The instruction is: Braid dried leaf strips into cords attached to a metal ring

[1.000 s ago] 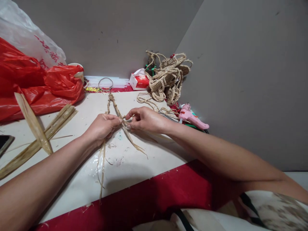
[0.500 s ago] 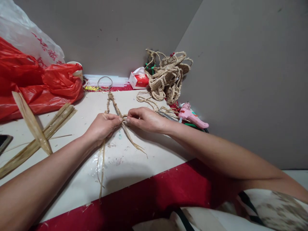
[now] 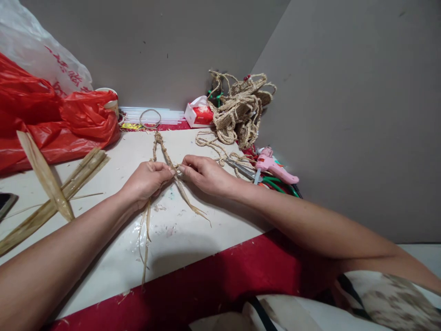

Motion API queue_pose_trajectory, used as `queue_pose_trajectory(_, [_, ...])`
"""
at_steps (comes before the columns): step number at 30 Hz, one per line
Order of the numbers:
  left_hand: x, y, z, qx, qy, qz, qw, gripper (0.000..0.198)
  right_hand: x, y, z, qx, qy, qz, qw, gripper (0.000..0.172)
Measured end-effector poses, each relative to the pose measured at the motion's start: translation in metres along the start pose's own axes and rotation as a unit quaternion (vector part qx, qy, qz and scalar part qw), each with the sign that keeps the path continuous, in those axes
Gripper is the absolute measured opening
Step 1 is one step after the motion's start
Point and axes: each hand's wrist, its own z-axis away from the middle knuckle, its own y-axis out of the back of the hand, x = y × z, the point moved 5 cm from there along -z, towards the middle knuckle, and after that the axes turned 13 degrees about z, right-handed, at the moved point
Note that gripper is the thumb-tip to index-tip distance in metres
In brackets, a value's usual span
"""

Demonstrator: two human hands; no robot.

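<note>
A knotted cord of dried plant fibre lies on the white table top, its two legs spreading from a lumpy tip. My left hand pinches the right leg between thumb and fingertips. Close beside it, my right hand pinches a thin fibre strand that loops at that same leg. Below the fingers a loose leaf-like tail runs down to the right. More thin strands hang from under my left hand. The contact point between the fingertips is partly hidden.
Flat dried leaf strips lie at left near a red plastic bag and a phone. Behind are clear sticks, a tissue pack and heaped braided rope. Scissors and a pink glue gun lie at right.
My right hand and forearm have shifted slightly down and left, uncovering more of the scissors and their green handles. My left hand stays nearly in place on the cord.
</note>
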Motion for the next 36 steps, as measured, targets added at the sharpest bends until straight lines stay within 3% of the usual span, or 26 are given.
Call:
queue_pose_trajectory(7, [-0.001, 0.001, 0.0, -0.003, -0.011, -0.011, 1.0, 0.018, 0.0, 0.002, 0.003, -0.029, 0.016, -0.001, 0.999, 0.023])
queue_pose_trajectory(13, [-0.001, -0.001, 0.001, -0.005, -0.005, -0.013, 1.0, 0.018, -0.002, 0.003, 0.005, -0.014, 0.077, 0.129, 0.989, 0.026])
queue_pose_trajectory(17, [0.001, -0.002, 0.002, -0.008, 0.011, -0.009, 1.0, 0.018, 0.0, -0.001, 0.004, 0.0, 0.072, 0.188, 0.979, 0.028])
queue_pose_trajectory(24, [0.002, -0.001, -0.001, -0.031, 0.025, -0.012, 0.999, 0.02, 0.0, -0.004, 0.006, 0.008, 0.057, 0.202, 0.978, 0.032])
queue_pose_trajectory(27, [0.002, 0.0, -0.001, -0.012, 0.008, -0.007, 1.0, 0.017, 0.001, -0.003, 0.005, 0.014, 0.043, 0.116, 0.992, 0.027])
queue_pose_trajectory(30, [0.002, 0.0, 0.0, 0.004, -0.014, -0.006, 1.0, 0.015, 0.004, -0.003, 0.001, -0.032, -0.001, -0.062, 0.998, 0.026])
queue_pose_trajectory(32, [0.002, -0.001, 0.001, 0.011, -0.023, -0.01, 1.0, 0.014, 0.007, -0.007, 0.0, -0.105, -0.051, -0.188, 0.975, 0.028])
queue_pose_trajectory(36, [0.001, -0.002, 0.001, 0.018, -0.043, -0.011, 0.999, 0.011, 0.01, -0.017, 0.006, -0.226, -0.149, -0.377, 0.886, 0.023])
